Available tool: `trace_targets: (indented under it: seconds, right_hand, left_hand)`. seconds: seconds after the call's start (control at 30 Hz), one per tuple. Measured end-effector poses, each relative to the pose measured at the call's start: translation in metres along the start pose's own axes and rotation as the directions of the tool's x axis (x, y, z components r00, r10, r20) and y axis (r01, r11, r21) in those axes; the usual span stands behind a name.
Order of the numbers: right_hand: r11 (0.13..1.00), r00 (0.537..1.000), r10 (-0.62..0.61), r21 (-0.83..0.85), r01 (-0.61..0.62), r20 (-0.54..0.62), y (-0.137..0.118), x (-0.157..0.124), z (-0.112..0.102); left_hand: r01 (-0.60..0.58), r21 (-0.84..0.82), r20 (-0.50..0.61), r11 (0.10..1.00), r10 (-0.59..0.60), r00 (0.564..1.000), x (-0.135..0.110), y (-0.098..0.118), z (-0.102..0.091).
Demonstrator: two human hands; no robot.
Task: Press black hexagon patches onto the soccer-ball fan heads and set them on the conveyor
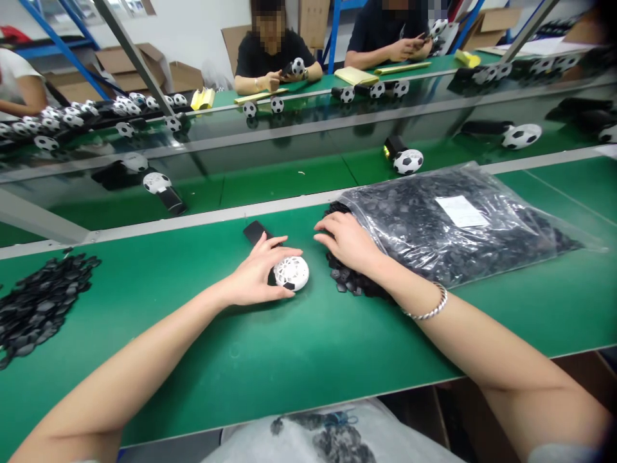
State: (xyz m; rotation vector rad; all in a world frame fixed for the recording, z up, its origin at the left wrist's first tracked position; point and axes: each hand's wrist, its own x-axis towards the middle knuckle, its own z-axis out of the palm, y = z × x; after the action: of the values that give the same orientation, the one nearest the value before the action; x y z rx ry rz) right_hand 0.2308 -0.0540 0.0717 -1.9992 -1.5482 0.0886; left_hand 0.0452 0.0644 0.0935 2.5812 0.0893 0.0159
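Note:
My left hand [263,273] is wrapped around a white football-shaped piece [292,272], thumb on the near side and fingers on the far side. Its top has an open lattice, and a black patch shows at its lower edge. A black flat part [256,233] sticks out behind my fingers; whether it joins the ball is hidden. My right hand [348,239] is over small black pieces [348,281] at the mouth of a clear plastic bag [501,247]. Its thumb and fingers are curved and apart, with nothing visible between them.
A loose heap of black pieces [48,296] lies at the left. Beyond the metal rail [216,215] a green conveyor [270,177] carries football-shaped items with black handles, one of them [409,161] near the bag. Across it, co-workers [277,54] handle similar items.

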Motion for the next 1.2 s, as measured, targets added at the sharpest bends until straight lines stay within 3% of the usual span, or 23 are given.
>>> trace_targets:
  seconds: [0.1, 0.2, 0.27, 0.37, 0.5, 0.6, 0.73, 0.9, 1.0, 1.1, 1.2]
  right_hand:
    - [0.957, 1.0, -0.001, -0.289, -0.004, -0.014, 0.011, 0.008, 0.005]
    - [0.934, 0.996, -0.086, -0.349, 0.082, 0.001, 0.015, 0.008, 0.014]
    - [0.93, 0.994, -0.11, -0.352, 0.109, 0.018, 0.016, 0.006, 0.015]
    - [0.941, 0.993, -0.02, -0.334, 0.058, 0.118, 0.017, 0.006, 0.006]
    - [0.939, 0.947, 0.187, -0.331, -0.094, 0.262, 0.013, 0.009, -0.008]
    - [0.913, 0.916, 0.264, -0.384, -0.137, 0.301, 0.012, 0.011, -0.013]
    - [0.919, 0.912, 0.253, -0.374, -0.123, 0.322, 0.015, 0.012, -0.014]
    - [0.955, 0.929, 0.207, -0.27, -0.123, 0.308, 0.019, 0.009, -0.017]
    - [0.993, 0.964, 0.117, -0.02, -0.115, 0.238, 0.011, 0.002, -0.018]
    - [0.948, 0.974, 0.025, 0.304, -0.095, 0.226, -0.006, -0.009, -0.015]
    - [0.905, 0.966, -0.084, 0.424, -0.028, 0.244, -0.024, -0.018, -0.012]
  left_hand:
    - [0.109, 0.012, -0.026, 0.994, -0.108, 0.994, -0.001, 0.007, 0.004]
    - [0.221, 0.01, -0.14, 0.975, -0.218, 0.966, -0.001, 0.015, 0.012]
    - [0.203, -0.027, -0.112, 0.979, -0.205, 0.972, -0.002, 0.015, 0.012]
    - [0.229, -0.126, -0.049, 0.965, -0.237, 0.97, -0.007, 0.009, 0.008]
    - [0.333, -0.275, -0.121, 0.902, -0.376, 0.919, -0.013, 0.002, 0.005]
    - [0.258, -0.34, -0.062, 0.904, -0.295, 0.953, -0.015, -0.001, 0.004]
    - [0.184, -0.355, 0.007, 0.917, -0.194, 0.981, -0.015, -0.003, 0.001]
    - [0.195, -0.343, -0.053, 0.919, -0.226, 0.973, -0.013, -0.002, 0.005]
    - [0.158, -0.327, -0.04, 0.932, -0.181, 0.983, -0.013, -0.003, 0.004]
    - [0.127, -0.324, -0.002, 0.938, -0.135, 0.991, -0.013, -0.005, -0.001]
    - [0.119, -0.32, 0.008, 0.94, -0.123, 0.992, -0.012, -0.004, -0.003]
